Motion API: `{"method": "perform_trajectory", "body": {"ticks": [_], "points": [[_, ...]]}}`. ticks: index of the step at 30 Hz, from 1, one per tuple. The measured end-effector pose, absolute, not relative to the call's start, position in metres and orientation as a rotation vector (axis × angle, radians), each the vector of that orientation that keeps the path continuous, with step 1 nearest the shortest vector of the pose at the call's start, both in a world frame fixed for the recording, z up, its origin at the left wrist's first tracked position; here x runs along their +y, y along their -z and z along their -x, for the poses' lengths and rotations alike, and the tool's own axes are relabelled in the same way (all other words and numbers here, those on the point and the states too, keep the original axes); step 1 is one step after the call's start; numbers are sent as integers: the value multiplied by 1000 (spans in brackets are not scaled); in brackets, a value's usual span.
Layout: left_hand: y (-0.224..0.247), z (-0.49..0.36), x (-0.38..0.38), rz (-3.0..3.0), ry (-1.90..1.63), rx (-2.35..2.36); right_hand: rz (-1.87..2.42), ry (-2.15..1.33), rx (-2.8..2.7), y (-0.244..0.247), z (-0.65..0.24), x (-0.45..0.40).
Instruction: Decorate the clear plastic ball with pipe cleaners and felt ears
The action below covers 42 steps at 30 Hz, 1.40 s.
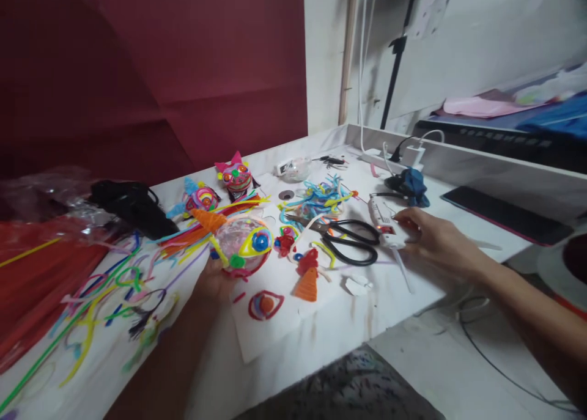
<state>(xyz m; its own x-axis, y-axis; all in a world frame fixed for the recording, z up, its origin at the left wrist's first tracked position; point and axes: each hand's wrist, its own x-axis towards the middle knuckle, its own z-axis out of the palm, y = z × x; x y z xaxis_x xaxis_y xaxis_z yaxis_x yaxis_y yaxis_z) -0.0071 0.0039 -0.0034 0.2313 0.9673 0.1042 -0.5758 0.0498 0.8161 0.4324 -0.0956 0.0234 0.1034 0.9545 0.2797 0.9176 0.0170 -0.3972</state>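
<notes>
My left hand point(211, 280) is closed around the lower left of a clear ball point(229, 238) decorated with pipe cleaners. The ball carries an orange cone ear, a yellow and blue eye and a green nose. My right hand point(428, 239) grips a white hot glue gun point(380, 213) with a clear glue stick, low over the table. Black-handled scissors point(353, 249) lie open between the hands. In front of the ball, a red-rimmed pipe cleaner eye point(266, 305) and an orange pipe cleaner triangle point(306, 284) rest on white paper point(257, 337).
Two decorated balls, one pink-eared point(236, 174) and one blue-eared point(200, 197), stand behind. Blue and yellow pipe cleaner scraps point(323, 197) are heaped mid-table. A phone-like dark slab point(502, 212) lies at right, near a power strip point(373, 157). Black cloth point(131, 206) lies left.
</notes>
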Motion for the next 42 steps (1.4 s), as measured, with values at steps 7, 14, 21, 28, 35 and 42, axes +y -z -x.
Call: {"method": "perform_trajectory", "body": {"ticks": [7, 14, 21, 28, 35, 42], "points": [[-4, -6, 1, -898, -1314, 621, 1902, -54, -2054, -7, -452, -87], [-14, -17, -4, -932, -1298, 573, 1241, 125, -2356, -45, -370, -96], [-21, -20, -10, -966, -1270, 557, 1045, 37, -2781, -27, -281, -71], [-25, -18, -15, -984, -1254, 556, 987, -378, -2701, -46, -275, -66], [-23, -19, -17, -963, -1279, 566, 1038, -788, -2093, -102, -286, -43], [-19, -15, -16, -1016, -1241, 554, 1105, -793, -1935, -112, -262, -9]]}}
